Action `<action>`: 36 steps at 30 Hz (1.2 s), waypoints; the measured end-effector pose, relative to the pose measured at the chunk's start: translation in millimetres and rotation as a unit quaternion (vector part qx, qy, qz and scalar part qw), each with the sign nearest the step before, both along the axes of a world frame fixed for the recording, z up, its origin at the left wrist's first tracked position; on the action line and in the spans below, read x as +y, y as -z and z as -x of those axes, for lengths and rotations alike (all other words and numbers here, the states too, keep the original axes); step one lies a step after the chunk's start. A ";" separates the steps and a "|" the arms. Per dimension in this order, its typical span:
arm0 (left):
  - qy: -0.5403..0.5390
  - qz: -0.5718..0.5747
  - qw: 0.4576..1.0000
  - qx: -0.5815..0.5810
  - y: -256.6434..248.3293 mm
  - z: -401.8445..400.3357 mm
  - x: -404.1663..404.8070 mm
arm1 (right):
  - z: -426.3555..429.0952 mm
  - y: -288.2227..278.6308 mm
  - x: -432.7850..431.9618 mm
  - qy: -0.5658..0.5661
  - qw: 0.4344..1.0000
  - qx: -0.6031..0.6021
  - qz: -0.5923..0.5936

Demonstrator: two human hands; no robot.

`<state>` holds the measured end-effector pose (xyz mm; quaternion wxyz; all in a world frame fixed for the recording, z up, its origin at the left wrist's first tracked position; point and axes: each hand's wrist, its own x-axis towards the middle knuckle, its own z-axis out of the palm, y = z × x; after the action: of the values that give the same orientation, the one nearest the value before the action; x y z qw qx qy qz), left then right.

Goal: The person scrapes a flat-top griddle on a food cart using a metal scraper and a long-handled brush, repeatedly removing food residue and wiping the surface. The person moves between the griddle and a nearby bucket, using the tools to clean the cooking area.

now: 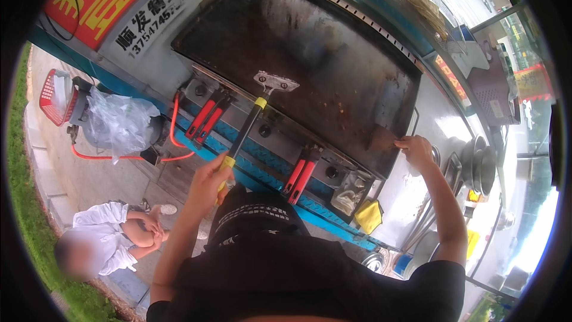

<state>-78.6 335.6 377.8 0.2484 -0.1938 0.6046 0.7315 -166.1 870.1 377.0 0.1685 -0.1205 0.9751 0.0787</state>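
My left hand [209, 184] grips the yellow end of a long-handled scraper [243, 132]. Its flat metal head [276, 81] is over the front edge of a dark flat-top griddle [223, 31]; whether it touches the plate I cannot tell. At the griddle's right front corner, my right hand [416, 152] holds a scraper or spatula [380, 138] with a broad, brownish blade against the plate. Small food scraps [342, 116] lie on the griddle left of that blade. Lighter, greyish streaks mark the plate's far part.
Two pairs of red-handled tools [206, 118] [300, 174] hang at the griddle's front. A yellow cloth [369, 216] lies near the front right, with metal bowls [478, 165] farther right. An orange hose [174, 120] runs at left. A person [107, 239] sits below left.
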 end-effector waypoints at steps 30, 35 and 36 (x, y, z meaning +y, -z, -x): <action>0.132 0.393 0.844 0.341 -19.4 31.2 101.0 | -49.4 37.6 -247.7 0.423 0.294 -0.313 0.798; 0.185 0.405 0.814 0.373 -20.9 27.7 141.9 | -24.0 53.9 -264.6 0.404 0.174 -0.256 0.861; 0.201 0.400 0.812 0.376 -15.2 27.9 149.1 | -23.2 47.8 -256.7 0.395 0.212 -0.237 0.862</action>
<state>-106.5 484.7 393.1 0.0441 0.1396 0.9154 0.3749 -142.9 613.3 329.2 0.1944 0.1954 0.2825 -0.9188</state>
